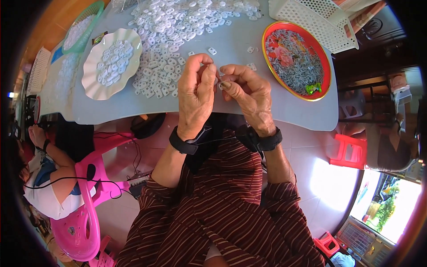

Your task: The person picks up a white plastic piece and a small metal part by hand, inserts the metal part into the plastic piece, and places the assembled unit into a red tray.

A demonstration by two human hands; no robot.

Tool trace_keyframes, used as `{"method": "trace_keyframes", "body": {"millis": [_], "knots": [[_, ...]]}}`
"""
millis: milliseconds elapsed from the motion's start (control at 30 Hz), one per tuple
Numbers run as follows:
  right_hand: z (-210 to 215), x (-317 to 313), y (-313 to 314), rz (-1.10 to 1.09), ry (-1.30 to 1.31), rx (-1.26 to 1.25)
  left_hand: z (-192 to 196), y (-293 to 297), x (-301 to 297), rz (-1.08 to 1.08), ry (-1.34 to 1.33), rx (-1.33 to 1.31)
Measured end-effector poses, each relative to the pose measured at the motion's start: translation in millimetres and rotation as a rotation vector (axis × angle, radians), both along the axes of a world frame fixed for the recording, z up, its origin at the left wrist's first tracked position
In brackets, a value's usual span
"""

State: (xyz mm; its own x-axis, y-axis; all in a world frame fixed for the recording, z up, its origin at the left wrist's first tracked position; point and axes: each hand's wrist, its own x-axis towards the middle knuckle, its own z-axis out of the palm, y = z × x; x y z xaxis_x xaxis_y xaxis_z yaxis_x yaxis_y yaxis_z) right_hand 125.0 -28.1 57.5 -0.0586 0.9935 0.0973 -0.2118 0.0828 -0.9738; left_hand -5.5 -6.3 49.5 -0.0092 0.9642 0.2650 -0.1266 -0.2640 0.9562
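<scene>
My left hand (pixel 195 98) and my right hand (pixel 252 93) are raised close together above the table's near edge. Thumb and fingertips of the left are pinched; whatever lies between them is too small or hidden to name. A small white plastic piece (pixel 220 86) shows partly at the curled fingertips of the right. Loose white plastic pieces with two holes (pixel 158 73) are heaped just left of my hands. More of them lie in a white scalloped dish (pixel 91 84). To the right, a round red tray (pixel 327 73) with a gold rim holds many small grey metal pins or screws (pixel 296 66).
A larger heap of white pieces (pixel 178 18) covers the table's far side. White perforated baskets (pixel 311 22) stand at the far right, a green basket (pixel 98 13) at the far left. Another person (pixel 58 178) sits left in a pink chair (pixel 91 213). A red stool (pixel 349 151) stands right.
</scene>
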Motion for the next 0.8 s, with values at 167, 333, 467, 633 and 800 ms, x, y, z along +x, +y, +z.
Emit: {"method": "trace_keyframes", "body": {"millis": [167,333,467,633,800], "knots": [[-2,-2,1,-0.061,0.007,0.049,1,7,2,0.001,0.028,-0.030],[-5,-3,2,-0.109,-0.011,0.056,1,9,-5,-0.127,-0.199,-0.262],[-8,-1,4,-0.139,0.035,0.090,1,11,-5,-0.293,-0.653,-0.460],[-9,-2,1,-0.135,0.006,0.106,10,7,5,-0.207,-0.685,-0.429],[-9,-8,1,-0.148,-0.009,0.127,5,4,3,-0.273,-0.571,-0.343]]}}
